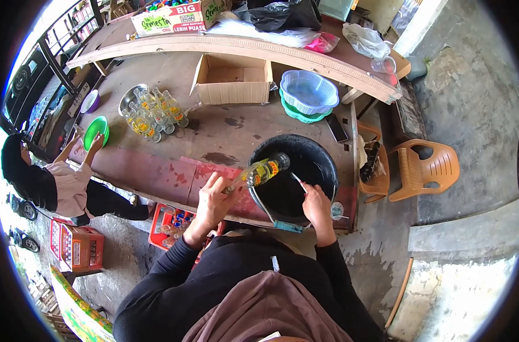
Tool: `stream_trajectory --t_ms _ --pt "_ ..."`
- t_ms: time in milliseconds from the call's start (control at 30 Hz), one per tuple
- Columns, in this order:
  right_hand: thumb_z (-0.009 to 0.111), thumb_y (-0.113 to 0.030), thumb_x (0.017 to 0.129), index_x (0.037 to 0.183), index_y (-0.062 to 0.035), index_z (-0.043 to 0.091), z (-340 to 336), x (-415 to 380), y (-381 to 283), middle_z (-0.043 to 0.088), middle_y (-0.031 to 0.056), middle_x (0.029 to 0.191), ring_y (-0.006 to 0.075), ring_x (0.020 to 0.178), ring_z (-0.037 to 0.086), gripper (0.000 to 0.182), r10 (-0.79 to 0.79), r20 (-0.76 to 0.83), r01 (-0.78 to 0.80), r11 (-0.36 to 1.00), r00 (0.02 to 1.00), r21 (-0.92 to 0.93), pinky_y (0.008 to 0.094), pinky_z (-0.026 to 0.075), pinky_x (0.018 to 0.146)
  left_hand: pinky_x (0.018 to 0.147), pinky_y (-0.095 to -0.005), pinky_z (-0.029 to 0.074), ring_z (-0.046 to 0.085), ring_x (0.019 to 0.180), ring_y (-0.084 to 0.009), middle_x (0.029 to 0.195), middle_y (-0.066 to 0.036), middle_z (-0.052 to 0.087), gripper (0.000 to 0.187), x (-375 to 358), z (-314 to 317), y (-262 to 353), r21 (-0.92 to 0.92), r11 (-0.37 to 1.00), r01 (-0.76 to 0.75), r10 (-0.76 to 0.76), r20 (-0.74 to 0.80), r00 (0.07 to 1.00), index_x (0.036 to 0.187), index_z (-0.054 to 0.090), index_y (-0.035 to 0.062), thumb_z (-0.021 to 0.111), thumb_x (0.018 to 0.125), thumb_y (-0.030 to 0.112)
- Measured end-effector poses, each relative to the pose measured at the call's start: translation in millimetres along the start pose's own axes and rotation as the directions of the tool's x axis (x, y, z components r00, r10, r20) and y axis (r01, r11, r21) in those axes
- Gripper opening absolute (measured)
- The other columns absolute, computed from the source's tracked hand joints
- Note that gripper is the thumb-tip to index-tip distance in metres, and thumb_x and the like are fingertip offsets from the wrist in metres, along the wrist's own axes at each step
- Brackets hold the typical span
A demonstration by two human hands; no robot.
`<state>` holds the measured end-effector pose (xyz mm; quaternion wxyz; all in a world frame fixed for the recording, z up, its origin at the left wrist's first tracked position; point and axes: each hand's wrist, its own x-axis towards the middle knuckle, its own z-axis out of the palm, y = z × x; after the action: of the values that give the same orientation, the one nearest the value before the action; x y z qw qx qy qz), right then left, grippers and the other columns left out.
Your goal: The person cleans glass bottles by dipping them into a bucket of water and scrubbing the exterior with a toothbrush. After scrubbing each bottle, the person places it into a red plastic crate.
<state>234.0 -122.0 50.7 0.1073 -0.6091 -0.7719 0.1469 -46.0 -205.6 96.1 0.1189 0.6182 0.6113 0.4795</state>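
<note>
A clear glass bottle with a yellow and red label (265, 172) lies tilted over the left side of a black bucket (335, 165), its base pointing to the bucket's middle. My left hand (215, 200) is closed round its neck end. Over the bucket's right side, my right hand (316, 206) grips a thin pale stick-like tool (297, 181); its kind cannot be made out. The bucket holds something dark, and a metal bail with a light-blue grip (288, 226) hangs at its front rim.
Several glass bottles (157, 117) stand beside a metal bowl (128, 100). A cardboard box (234, 94), plastic baskets (309, 94) and a phone (336, 127) are on the table. At left, another person (71, 182) holds a green basin (96, 132). Below is a red crate (158, 228).
</note>
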Motion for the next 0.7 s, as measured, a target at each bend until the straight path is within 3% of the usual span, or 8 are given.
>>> stream_trajectory --t_ms 67,133,267,400,533,600,667,700 --pt "0.052 -0.005 0.091 0.128 -0.0118 0.061 -1.5 2.9 -0.2 0.061 0.0160 0.107 0.0395 0.089 0.067 0.038 0.007 0.038 -0.006 0.999 0.999 -0.033 0.0483 0.055 0.076 0.060 -0.0368 0.052 0.062 0.070 -0.0300 0.083 -0.011 0.059 0.018 -6.0 -6.0 -3.7 0.028 0.989 -0.143 0.142 0.013 0.990 0.084 0.058 0.0040 0.074 0.074 0.001" --pt "0.053 -0.006 0.092 0.127 -0.0137 0.061 -9.1 2.4 -8.5 0.060 0.0156 0.105 0.0375 0.086 0.067 0.036 0.006 -0.146 -0.003 1.000 0.989 0.022 0.0471 0.055 0.071 0.060 -0.0387 0.052 0.063 0.072 -0.0301 0.085 -0.010 0.059 0.021 -13.4 -9.9 0.3 0.028 0.989 -0.144 0.143 0.027 0.989 0.087 0.058 0.0057 0.074 0.073 0.001" --pt "0.061 -0.002 0.089 0.122 -0.0130 0.061 -41.4 -15.7 -36.5 0.060 0.0119 0.098 0.0345 0.083 0.065 0.035 -0.165 -0.297 0.237 0.945 0.941 0.225 0.0437 0.052 0.069 0.060 -0.0385 0.054 0.063 0.072 -0.0296 0.089 -0.010 0.059 0.026 -25.2 -5.6 -5.2 0.050 0.985 -0.163 0.160 0.057 0.985 0.091 0.058 0.0068 0.077 0.073 0.000" --pt "0.063 0.000 0.088 0.120 -0.0134 0.065 -40.3 -34.1 -52.9 0.059 0.0105 0.093 0.0316 0.084 0.065 0.035 -0.235 -0.219 0.301 0.886 0.947 0.354 0.0409 0.051 0.071 0.060 -0.0376 0.053 0.061 0.074 -0.0285 0.090 -0.010 0.059 0.027 -25.0 -6.5 -4.1 0.075 0.953 -0.294 0.289 0.076 0.954 0.091 0.059 0.0063 0.078 0.074 -0.001" --pt "0.059 -0.002 0.091 0.119 -0.0129 0.063 -29.6 -10.1 -22.6 0.059 0.0113 0.095 0.0340 0.084 0.063 0.030 -0.059 -0.292 0.120 0.973 0.954 0.197 0.0438 0.050 0.069 0.063 -0.0387 0.052 0.060 0.077 -0.0290 0.091 -0.010 0.057 0.028 -23.1 -12.4 1.2 0.093 0.897 -0.431 0.414 0.162 0.896 0.092 0.060 0.0065 0.078 0.072 -0.001" --pt "0.060 0.001 0.090 0.120 -0.0130 0.064 -36.3 -16.9 -30.6 0.058 0.0101 0.093 0.0324 0.084 0.064 0.034 -0.095 -0.330 0.187 0.947 0.939 0.260 0.0420 0.051 0.069 0.064 -0.0390 0.052 0.059 0.077 -0.0291 0.090 -0.010 0.057 0.028 -21.3 -10.8 -1.1 0.095 0.881 -0.464 0.444 0.175 0.879 0.092 0.060 0.0066 0.078 0.071 -0.002" --pt "0.061 0.002 0.089 0.121 -0.0136 0.064 -43.0 -32.9 -51.4 0.057 0.0095 0.092 0.0311 0.084 0.064 0.036 -0.245 -0.229 0.318 0.872 0.942 0.373 0.0408 0.051 0.069 0.065 -0.0394 0.052 0.059 0.077 -0.0293 0.091 -0.010 0.056 0.029 -27.2 -8.8 -6.8 0.060 0.909 -0.412 0.396 0.182 0.900 0.092 0.061 0.0063 0.078 0.070 -0.002" --pt "0.062 0.001 0.088 0.122 -0.0141 0.065 -36.0 -31.9 -49.5 0.057 0.0093 0.091 0.0306 0.082 0.064 0.037 -0.211 -0.226 0.288 0.871 0.951 0.398 0.0408 0.051 0.069 0.066 -0.0392 0.051 0.059 0.078 -0.0287 0.092 -0.009 0.055 0.029 -29.1 -9.3 -7.8 0.050 0.911 -0.409 0.392 0.195 0.899 0.093 0.061 0.0058 0.078 0.071 -0.003"
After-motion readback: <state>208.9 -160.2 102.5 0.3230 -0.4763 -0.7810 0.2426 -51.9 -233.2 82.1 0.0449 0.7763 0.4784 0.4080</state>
